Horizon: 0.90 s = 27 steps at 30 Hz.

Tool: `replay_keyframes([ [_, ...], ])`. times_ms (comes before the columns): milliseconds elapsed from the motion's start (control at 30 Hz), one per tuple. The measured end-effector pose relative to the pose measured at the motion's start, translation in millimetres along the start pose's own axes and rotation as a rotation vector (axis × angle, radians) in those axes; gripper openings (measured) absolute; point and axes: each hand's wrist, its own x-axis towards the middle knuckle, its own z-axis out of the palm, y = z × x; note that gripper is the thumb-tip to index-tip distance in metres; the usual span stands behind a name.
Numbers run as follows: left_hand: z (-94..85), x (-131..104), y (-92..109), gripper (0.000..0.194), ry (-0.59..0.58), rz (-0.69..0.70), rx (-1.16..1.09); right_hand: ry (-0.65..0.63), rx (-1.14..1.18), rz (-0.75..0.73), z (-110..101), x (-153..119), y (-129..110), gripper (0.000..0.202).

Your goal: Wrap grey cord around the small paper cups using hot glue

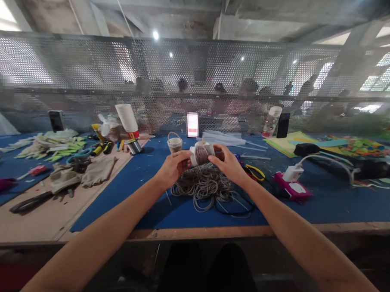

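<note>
Between my two hands is a white paper cup, tilted on its side, with grey-brown cord wound around its middle. My right hand grips the cup's right end, thumb in front. The fingers of my left hand are pinched together at the cup's left end; what they hold is too small to make out. Below the cup lies a loose heap of grey cord on the blue mat. Just behind my left hand stands a small cup with a looped handle.
Stacked paper cups, gloves and green strips lie left. Yellow-handled pliers, a magenta power block, a black tool and coloured sheets lie right. A lit phone stands before the perforated screen.
</note>
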Motion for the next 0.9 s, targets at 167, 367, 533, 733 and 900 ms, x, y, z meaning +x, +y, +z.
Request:
replay_keyframes([
  [167,3.6,-4.2,1.3,0.020,-0.008,0.097,0.121,0.133,-0.299,-0.191,-1.9,-2.6,-9.3,0.051],
  [367,7.4,-7.7,-1.0,0.023,-0.017,0.171,0.264,0.182,-0.474,-0.334,-2.0,-4.9,-13.9,0.021],
  [533,7.2,-8.5,-2.9,0.024,-0.043,0.212,0.351,0.197,-0.471,-0.342,-2.1,-4.1,-12.0,0.008],
  [733,11.3,-12.9,-0.5,0.024,-0.046,0.231,0.460,0.194,-0.436,-0.347,-2.7,-5.3,-14.7,0.007],
  [900,17.1,-16.8,0.2,0.026,-0.040,0.217,0.513,0.199,-0.409,-0.302,-4.0,-5.7,-19.6,0.007],
])
